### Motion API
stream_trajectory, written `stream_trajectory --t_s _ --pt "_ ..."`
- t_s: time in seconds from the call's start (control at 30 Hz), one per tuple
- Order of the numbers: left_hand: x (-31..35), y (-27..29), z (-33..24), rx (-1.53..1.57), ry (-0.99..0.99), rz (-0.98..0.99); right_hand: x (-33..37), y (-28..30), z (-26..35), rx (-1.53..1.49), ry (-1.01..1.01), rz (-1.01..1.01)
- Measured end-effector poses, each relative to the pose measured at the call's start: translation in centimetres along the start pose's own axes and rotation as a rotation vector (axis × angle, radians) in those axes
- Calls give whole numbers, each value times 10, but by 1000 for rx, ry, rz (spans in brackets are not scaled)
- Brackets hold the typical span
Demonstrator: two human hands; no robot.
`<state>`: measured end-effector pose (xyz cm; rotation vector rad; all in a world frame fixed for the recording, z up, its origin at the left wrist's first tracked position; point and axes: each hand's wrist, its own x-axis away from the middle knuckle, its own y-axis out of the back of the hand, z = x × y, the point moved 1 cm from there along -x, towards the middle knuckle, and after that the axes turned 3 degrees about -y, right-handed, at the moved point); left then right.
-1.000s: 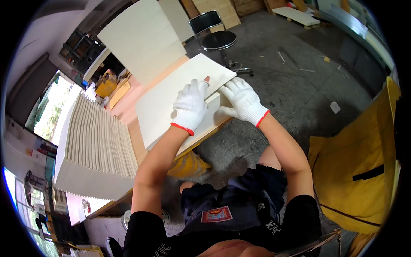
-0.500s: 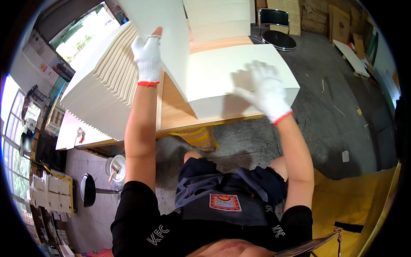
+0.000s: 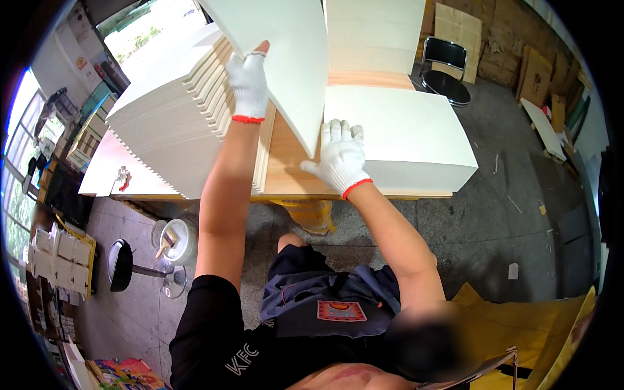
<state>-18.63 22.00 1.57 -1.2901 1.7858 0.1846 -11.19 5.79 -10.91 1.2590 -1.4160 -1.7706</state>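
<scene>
My left hand (image 3: 249, 86), in a white knitted glove with a red cuff, grips the left edge of a raised sheaf of white paper (image 3: 289, 58). Its bare thumb tip lies along the sheaf's face, and the fingers are mostly hidden. The sheaf leans upright, its lower corner near the wooden tabletop (image 3: 286, 146). My right hand (image 3: 342, 153), gloved the same way, rests open at the near left corner of a low stack of white paper (image 3: 403, 123). Its fingers lie flat on top, and the thumb points left toward the sheaf's lower corner.
A tall, stepped pile of white paper (image 3: 169, 130) fills the table's left side. Another tall white stack (image 3: 374, 36) stands behind. A black chair (image 3: 445, 71) is at the far right. A stool (image 3: 121, 265) and a white bucket (image 3: 182, 242) with a brush stand on the floor at left.
My right hand has moved left across the low stack, from its right part to its near left corner. My left hand keeps hold of the raised sheaf. The whole view has shifted.
</scene>
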Motion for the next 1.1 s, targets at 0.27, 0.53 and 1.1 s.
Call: stream_trajectory --t_s 0.27,0.53,1.1 --pt "-13 -26 -20 -17 175 -135 0 10 -14 -368 -43 -265" --pt "46 -114 -50 208 -36 268 -2 75 -77 -854 194 -775" --pt "-136 139 -205 -423 142 420 -55 231 -14 -908 387 -774"
